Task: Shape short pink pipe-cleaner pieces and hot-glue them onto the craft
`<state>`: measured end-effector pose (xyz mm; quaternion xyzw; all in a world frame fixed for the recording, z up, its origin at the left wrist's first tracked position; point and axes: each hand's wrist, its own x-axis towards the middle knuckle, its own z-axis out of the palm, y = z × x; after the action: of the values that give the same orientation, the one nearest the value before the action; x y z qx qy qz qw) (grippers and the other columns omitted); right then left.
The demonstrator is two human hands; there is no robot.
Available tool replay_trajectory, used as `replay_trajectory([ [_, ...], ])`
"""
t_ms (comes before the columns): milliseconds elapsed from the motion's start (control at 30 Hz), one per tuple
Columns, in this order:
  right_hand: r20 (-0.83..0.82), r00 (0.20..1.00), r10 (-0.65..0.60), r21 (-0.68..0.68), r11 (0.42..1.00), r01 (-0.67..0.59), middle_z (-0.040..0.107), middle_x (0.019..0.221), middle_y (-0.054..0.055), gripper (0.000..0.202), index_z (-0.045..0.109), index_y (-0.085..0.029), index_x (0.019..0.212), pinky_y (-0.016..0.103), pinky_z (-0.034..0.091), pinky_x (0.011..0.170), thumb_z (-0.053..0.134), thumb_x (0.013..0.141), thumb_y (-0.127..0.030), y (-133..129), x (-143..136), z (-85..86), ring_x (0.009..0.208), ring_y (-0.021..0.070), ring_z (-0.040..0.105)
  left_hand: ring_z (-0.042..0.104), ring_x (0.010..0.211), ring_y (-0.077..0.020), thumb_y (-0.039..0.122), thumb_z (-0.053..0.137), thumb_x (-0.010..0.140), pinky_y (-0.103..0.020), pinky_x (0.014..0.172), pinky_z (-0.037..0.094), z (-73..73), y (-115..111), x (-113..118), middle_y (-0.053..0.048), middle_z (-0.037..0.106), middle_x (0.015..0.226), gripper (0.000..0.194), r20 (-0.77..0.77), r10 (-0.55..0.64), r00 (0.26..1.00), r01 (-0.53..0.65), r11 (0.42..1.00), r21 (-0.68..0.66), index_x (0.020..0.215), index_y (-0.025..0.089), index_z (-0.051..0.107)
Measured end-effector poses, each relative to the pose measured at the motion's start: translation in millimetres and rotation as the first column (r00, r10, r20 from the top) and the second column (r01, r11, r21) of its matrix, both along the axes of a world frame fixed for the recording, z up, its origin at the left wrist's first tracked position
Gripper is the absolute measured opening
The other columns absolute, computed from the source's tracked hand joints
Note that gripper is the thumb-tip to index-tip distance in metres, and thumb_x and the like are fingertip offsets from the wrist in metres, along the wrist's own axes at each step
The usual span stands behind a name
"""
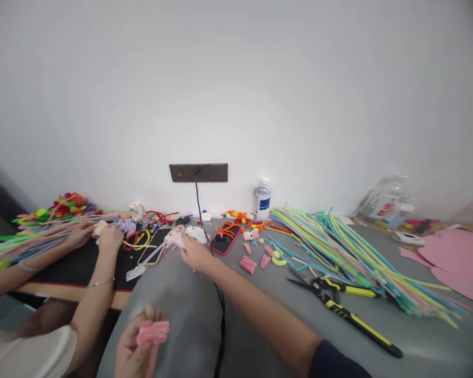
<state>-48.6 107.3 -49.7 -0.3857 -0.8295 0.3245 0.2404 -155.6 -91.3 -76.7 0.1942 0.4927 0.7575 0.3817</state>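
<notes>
In the lower left of the head view, my left hand (136, 344) pinches a short fuzzy pink pipe-cleaner piece (153, 333), folded into a small bundle. My right arm stretches across the grey table, and my right hand (196, 254) has its fingers closed at the right end of a pale pink object (175, 237) whose kind I cannot make out. Just right of this hand is a red-edged phone (224, 240) with orange pipe-cleaner pieces on it. More pink fuzzy bundles (248, 264) lie farther right, near a small pale figure (251, 235) and a yellow curl (278, 258).
Yellow-and-black pliers (341, 307) lie before a large spread of pastel pipe cleaners (355, 257). A black cable (220, 304) hangs from the wall socket (198, 172) and crosses the table. A bottle (262, 199) stands by the wall. A co-worker's hands (109, 239) work at left.
</notes>
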Motion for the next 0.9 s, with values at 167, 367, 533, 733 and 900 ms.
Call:
replay_trajectory([
  [167,0.143,0.99,0.006,0.089,0.996,-0.019,0.062,0.124,0.029,0.05,0.054,-0.001,0.136,0.05,0.046,0.098,0.057,0.086,-0.011,-8.4,-10.0,-14.3,0.118,0.0375,0.057,0.058,0.067,-0.0173,0.052,0.096,0.031,-0.037,0.073,0.06,8.9,11.4,10.9,-0.001,0.056,0.062,0.045,-0.07,-0.206,0.976,0.211,0.975,0.066,0.052,0.021,0.07],
  [367,0.12,0.989,-0.09,0.207,0.976,0.064,0.068,0.116,0.012,0.025,0.069,-0.018,0.114,0.034,0.044,0.099,0.064,0.09,-0.024,-5.0,57.5,-0.1,0.112,0.0246,0.059,0.058,0.071,-0.0184,0.05,0.095,0.039,-0.034,0.07,0.057,13.7,40.7,28.6,-0.001,0.058,0.069,0.042,-0.144,-0.29,0.946,0.309,0.942,0.13,0.06,0.022,0.071],
  [533,0.17,0.88,-0.444,0.189,0.891,0.413,0.073,0.094,0.009,0.018,0.071,-0.016,0.094,0.028,0.044,0.076,0.053,0.094,-0.015,12.9,170.7,6.5,0.087,0.02,0.066,0.055,0.071,-0.0165,0.047,0.095,0.048,-0.028,0.07,0.051,21.6,80.7,54.0,0.0,0.054,0.07,0.04,-0.214,-0.41,0.887,0.451,0.869,0.204,0.064,0.019,0.071],
  [733,0.319,0.755,-0.573,0.135,0.816,0.562,0.073,0.079,0.009,0.013,0.071,-0.015,0.08,0.026,0.035,0.06,0.068,0.086,-0.026,23.7,234.3,-8.1,0.074,0.0209,0.065,0.05,0.071,-0.0172,0.04,0.092,0.055,-0.025,0.063,0.041,37.1,131.9,90.2,-0.002,0.053,0.072,0.033,-0.398,-0.542,0.74,0.648,0.732,0.209,0.066,0.018,0.071],
  [900,0.374,0.8,-0.47,0.129,0.88,0.457,0.073,0.089,0.01,0.009,0.076,-0.016,0.087,0.028,0.036,0.068,0.068,0.083,-0.018,15.6,232.0,-8.1,0.086,0.0227,0.066,0.05,0.076,-0.0181,0.037,0.092,0.057,-0.026,0.068,0.04,44.5,157.3,103.9,-0.003,0.054,0.077,0.029,-0.45,-0.554,0.7,0.678,0.713,0.177,0.07,0.018,0.075],
])
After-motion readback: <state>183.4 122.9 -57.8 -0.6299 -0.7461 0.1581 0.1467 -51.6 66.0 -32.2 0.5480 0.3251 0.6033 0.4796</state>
